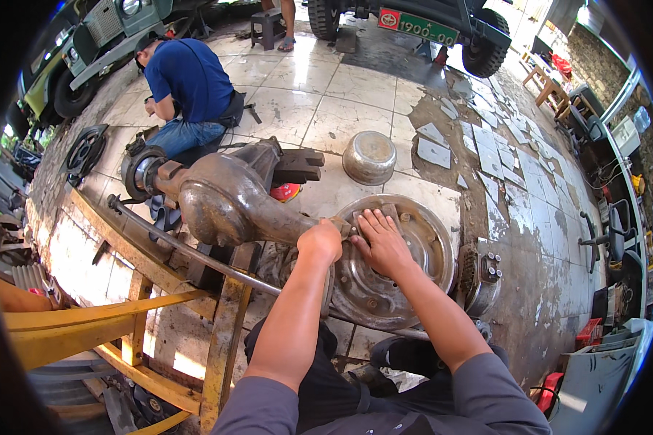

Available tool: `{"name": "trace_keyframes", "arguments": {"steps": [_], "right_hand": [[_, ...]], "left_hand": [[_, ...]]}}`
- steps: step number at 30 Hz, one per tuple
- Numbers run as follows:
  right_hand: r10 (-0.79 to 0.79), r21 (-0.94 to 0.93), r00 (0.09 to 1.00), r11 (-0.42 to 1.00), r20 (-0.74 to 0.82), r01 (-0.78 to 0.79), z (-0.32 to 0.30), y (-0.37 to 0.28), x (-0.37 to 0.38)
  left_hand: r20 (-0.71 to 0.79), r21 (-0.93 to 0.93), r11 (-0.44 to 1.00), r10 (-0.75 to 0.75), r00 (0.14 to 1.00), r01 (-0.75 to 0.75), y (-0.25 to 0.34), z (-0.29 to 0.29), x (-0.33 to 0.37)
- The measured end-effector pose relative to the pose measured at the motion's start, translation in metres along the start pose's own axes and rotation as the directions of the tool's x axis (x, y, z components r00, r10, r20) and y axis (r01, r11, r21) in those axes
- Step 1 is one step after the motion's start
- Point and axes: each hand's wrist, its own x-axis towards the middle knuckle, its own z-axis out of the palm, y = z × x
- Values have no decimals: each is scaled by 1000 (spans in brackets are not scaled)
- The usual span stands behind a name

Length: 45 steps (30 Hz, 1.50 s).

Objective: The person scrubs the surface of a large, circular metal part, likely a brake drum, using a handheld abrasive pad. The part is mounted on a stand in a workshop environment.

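A large rusty axle housing [221, 203] with a bulging middle lies in front of me, its tube running right to a round metal brake plate [384, 304]. My left hand [321, 241] is closed in a fist at the tube's end, beside the plate's hub. What its fingers hold is hidden. Flat on the upper face of the plate rests my right hand [383, 245], with its fingers stretched out. A small metal block shows between the two hands.
A yellow metal frame [225, 341] and a long rod [196, 246] lie to my left. Beyond the plate stands a metal pot [370, 156]. A person in blue [196, 80] crouches at the far left. Broken tiles [490, 152] cover the floor at right.
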Motion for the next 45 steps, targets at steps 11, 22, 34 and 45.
{"name": "trace_keyframes", "arguments": {"steps": [11,22,34,45], "right_hand": [[44,-100,998,994,-36,-47,8,-10,-3],[98,-101,994,990,-55,-103,12,-11,3],[45,-121,996,991,-71,-53,10,-14,-6],[54,-151,998,987,-38,-59,11,-22,-16]], "left_hand": [[-72,5,1000,-22,997,23,-4,9,5],[-47,42,999,-23,999,25,-1,6,3],[-29,48,998,-26,999,27,-5,6,9],[6,17,1000,-9,1000,9,-6,4,7]]}}
